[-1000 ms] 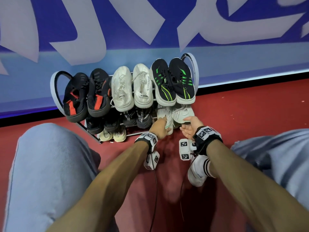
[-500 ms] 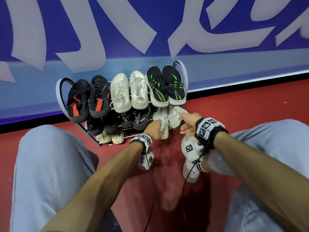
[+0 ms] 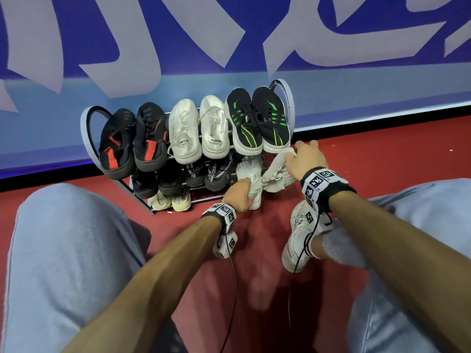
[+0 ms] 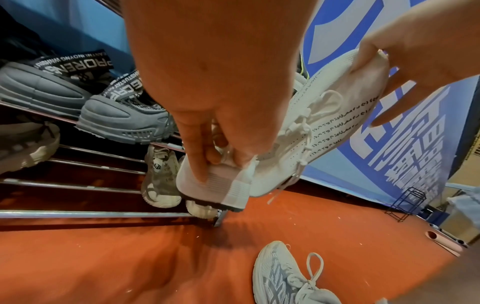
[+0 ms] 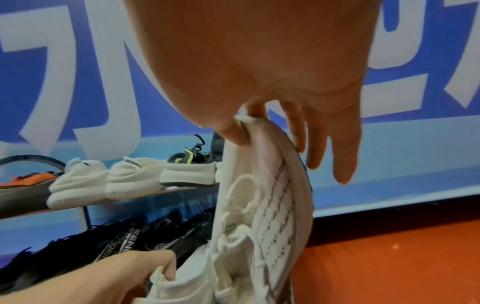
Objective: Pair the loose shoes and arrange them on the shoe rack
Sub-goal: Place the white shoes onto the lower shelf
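Note:
The shoe rack (image 3: 86,128) stands against the blue wall. Its top tier holds a black-red pair (image 3: 132,141), a white pair (image 3: 198,131) and a black-green pair (image 3: 257,121). At the right end of the middle tier my left hand (image 3: 239,197) (image 4: 207,168) grips the heel of a white knit shoe (image 3: 248,169) (image 4: 210,185). Its mate (image 3: 276,169) (image 4: 324,123) (image 5: 262,205) hangs tilted beside it. My right hand (image 3: 303,159) (image 5: 249,127) pinches the mate's toe between thumb and forefinger, the other fingers straight.
Black lettered shoes (image 3: 206,174) (image 4: 122,115) fill the middle tier, and beige shoes (image 3: 170,200) sit on the bottom one. My own white sneaker (image 3: 298,238) (image 4: 285,277) rests on the red floor, between my knees. A black wire stand (image 4: 405,203) is far right.
My right hand has moved from the heel side to the toe of the right white shoe and lifted it out, tilted. The left hand has stayed on the other shoe's heel.

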Available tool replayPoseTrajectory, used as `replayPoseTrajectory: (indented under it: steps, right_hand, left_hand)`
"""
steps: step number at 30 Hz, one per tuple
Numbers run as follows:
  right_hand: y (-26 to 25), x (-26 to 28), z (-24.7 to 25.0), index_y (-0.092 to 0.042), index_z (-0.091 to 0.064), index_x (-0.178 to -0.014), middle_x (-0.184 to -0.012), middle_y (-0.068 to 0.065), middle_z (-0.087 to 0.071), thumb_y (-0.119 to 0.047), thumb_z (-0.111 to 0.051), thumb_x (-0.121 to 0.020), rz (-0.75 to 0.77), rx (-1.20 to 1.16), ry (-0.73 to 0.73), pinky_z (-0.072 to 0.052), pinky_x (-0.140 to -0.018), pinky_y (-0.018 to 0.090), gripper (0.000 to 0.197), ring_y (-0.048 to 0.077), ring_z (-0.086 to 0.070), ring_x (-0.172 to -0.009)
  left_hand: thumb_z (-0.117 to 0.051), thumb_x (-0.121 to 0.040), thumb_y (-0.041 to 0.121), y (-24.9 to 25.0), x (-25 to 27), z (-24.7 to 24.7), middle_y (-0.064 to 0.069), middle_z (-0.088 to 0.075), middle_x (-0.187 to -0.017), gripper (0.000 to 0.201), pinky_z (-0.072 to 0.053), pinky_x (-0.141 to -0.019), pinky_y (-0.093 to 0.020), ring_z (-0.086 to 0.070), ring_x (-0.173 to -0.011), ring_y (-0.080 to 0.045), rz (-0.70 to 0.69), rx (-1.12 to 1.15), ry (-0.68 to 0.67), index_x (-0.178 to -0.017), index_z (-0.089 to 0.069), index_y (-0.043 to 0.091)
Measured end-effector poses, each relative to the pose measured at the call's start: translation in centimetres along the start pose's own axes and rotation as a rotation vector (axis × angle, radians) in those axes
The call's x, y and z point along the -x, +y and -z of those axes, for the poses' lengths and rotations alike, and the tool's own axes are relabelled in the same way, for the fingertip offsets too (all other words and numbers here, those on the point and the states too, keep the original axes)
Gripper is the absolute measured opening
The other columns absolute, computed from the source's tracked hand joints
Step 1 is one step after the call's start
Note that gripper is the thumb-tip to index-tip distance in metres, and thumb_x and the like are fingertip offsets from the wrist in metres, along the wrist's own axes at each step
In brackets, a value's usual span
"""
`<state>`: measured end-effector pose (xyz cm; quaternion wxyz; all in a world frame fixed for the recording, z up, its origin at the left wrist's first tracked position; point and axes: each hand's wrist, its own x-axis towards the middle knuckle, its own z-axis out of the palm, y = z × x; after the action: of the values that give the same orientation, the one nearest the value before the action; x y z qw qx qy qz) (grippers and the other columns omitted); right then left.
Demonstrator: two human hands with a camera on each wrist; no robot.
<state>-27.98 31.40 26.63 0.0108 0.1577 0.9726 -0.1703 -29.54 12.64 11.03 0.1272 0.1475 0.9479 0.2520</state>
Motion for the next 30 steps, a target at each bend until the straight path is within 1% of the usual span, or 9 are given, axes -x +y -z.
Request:
replayPoseTrajectory:
  steps: [2, 5, 10, 14, 18, 21, 25, 28, 30]
  right_hand:
    - [0.5, -0.3, -0.7, -0.007, -0.047, -0.12, -0.116, 0.02, -0.054, -0.03, -0.046, -0.095, -0.007, -0.118, 0.026, -0.046, -0.08, 0.042, 0.034, 0.043, -0.059, -0.099]
    - [1.3, -0.4, -1.4, -0.007, -0.039, -0.115, -0.099, 0.013, -0.058, -0.024, -0.052, -0.094, -0.055, -0.338, 0.007, -0.045, -0.071, 0.036, 0.03, 0.034, -0.06, -0.085]
    - [1.9, 0.3, -2.6, -0.014, -0.048, -0.102, -0.089, 0.006, -0.062, -0.018, -0.063, -0.086, -0.127, -0.576, 0.171, -0.042, -0.055, 0.027, 0.022, 0.017, -0.054, -0.061]
    - [2.1, 0.5, -2.7, -0.013, -0.061, -0.098, -0.08, -0.003, -0.062, -0.019, -0.075, -0.077, -0.251, -0.705, 0.215, -0.041, -0.052, 0.018, 0.025, 0.012, -0.056, -0.064]
    - [2.1, 0.3, -2.9, -0.015, -0.074, -0.093, -0.082, -0.001, -0.07, -0.014, -0.074, -0.075, -0.271, -0.8, 0.145, -0.046, -0.061, 0.021, 0.019, 0.017, -0.063, -0.074]
    - [2.0, 0.5, -3.4, -0.015, -0.076, -0.088, -0.077, 0.001, -0.069, -0.014, -0.07, -0.079, -0.135, -0.833, 0.094, -0.047, -0.06, 0.023, 0.011, 0.013, -0.057, -0.067]
    - [1.7, 0.8, -4.6, -0.015, -0.072, -0.089, -0.078, 0.0, -0.065, -0.013, -0.064, -0.086, -0.037, -0.87, 0.059, -0.045, -0.062, 0.024, 0.009, 0.012, -0.055, -0.068]
    - [1.3, 0.6, -5.0, -0.019, -0.074, -0.097, -0.086, 0.001, -0.072, -0.013, -0.066, -0.089, 0.095, -0.863, -0.03, -0.051, -0.069, 0.027, 0.014, 0.011, -0.06, -0.073]
    - [0.7, 0.6, -5.0, -0.018, -0.075, -0.104, -0.095, 0.001, -0.075, -0.011, -0.069, -0.087, 0.173, -0.86, -0.102, -0.054, -0.081, 0.031, 0.019, 0.011, -0.065, -0.082]
  left_hand:
    - [-0.064, -0.088, 0.032, 0.0, 0.0, -0.3, -0.015, -0.062, -0.114, 0.034, -0.05, -0.086, -0.04, -0.062, -0.105, -0.036, -0.015, -0.008, -0.006, -0.111, -0.05, 0.01]
    - [-0.062, -0.09, 0.038, 0.0, 0.2, -0.4, -0.013, -0.062, -0.114, 0.037, -0.051, -0.083, -0.042, -0.062, -0.103, -0.035, -0.017, -0.013, -0.006, -0.111, -0.049, 0.012]
    - [-0.059, -0.093, 0.041, 0.0, 0.6, -0.4, -0.013, -0.061, -0.115, 0.038, -0.051, -0.081, -0.041, -0.063, -0.101, -0.035, 0.004, -0.003, 0.02, -0.111, -0.047, 0.011]
    - [-0.059, -0.093, 0.038, 0.3, 0.9, -0.1, -0.014, -0.061, -0.117, 0.036, -0.05, -0.08, -0.042, -0.063, -0.102, -0.036, 0.004, -0.004, 0.033, -0.112, -0.044, 0.011]
    - [-0.058, -0.094, 0.037, 0.2, 1.0, -0.1, -0.014, -0.061, -0.117, 0.035, -0.05, -0.079, -0.042, -0.062, -0.103, -0.038, -0.004, -0.018, 0.034, -0.113, -0.043, 0.012]
    - [-0.058, -0.094, 0.037, 0.3, 0.9, -0.1, -0.015, -0.061, -0.118, 0.035, -0.05, -0.079, -0.043, -0.063, -0.103, -0.038, -0.01, -0.011, 0.042, -0.114, -0.043, 0.012]
    - [-0.059, -0.094, 0.037, 0.3, 0.9, -0.1, -0.015, -0.062, -0.117, 0.037, -0.049, -0.079, -0.042, -0.063, -0.103, -0.038, -0.009, -0.01, 0.036, -0.117, -0.043, 0.012]
    - [-0.059, -0.092, 0.034, 0.3, 1.0, -0.1, -0.016, -0.064, -0.109, 0.038, -0.049, -0.074, -0.042, -0.064, -0.095, -0.039, -0.021, 0.01, 0.028, -0.117, -0.04, 0.013]
    - [-0.059, -0.089, 0.036, 0.3, 1.0, 0.1, -0.015, -0.066, -0.107, 0.044, -0.05, -0.073, -0.042, -0.065, -0.092, -0.038, -0.067, 0.052, 0.023, -0.122, -0.041, 0.014]
